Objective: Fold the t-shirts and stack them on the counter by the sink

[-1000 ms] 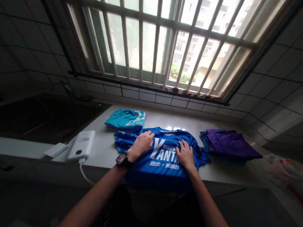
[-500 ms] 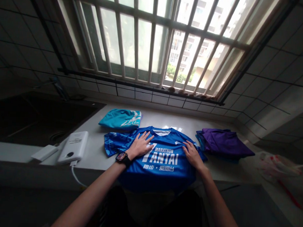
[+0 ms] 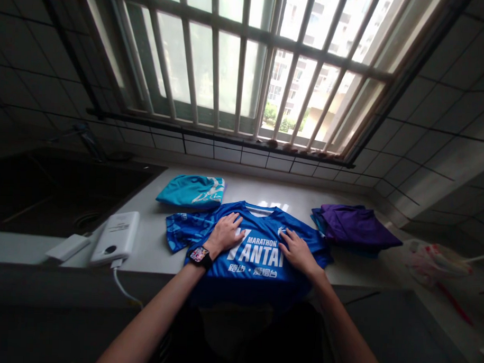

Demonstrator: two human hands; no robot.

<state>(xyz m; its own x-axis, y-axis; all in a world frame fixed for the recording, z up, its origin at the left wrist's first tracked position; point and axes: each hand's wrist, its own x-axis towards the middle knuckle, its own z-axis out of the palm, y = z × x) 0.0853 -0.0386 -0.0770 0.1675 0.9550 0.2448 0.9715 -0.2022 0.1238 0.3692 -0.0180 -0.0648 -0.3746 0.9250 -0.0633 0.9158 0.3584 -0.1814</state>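
Note:
A blue T-shirt [image 3: 259, 259] with white lettering is spread front side up on the counter, its collar toward the window and its lower part hanging over the front edge. My left hand [image 3: 226, 235] rests on the left chest of the shirt, fingers stretched out, partly covering the first printed letter. On the other side my right hand [image 3: 299, 251] lies on the fabric by the small white logo, fingers apart. A watch [image 3: 200, 256] is on my left wrist. Both hands press flat and grip nothing.
Behind the left sleeve lies a folded teal shirt [image 3: 190, 191]. Folded purple clothing [image 3: 355, 226] sits right of the blue shirt. A white power bank [image 3: 116, 238] with a cable, a small white box [image 3: 68, 248] and a dark sink [image 3: 47, 190] are at left. A plastic bag [image 3: 433, 262] lies far right.
My right hand has slid inward to the left across the shirt, covering the end of the lettering. My left hand has shifted slightly, its fingers closer together.

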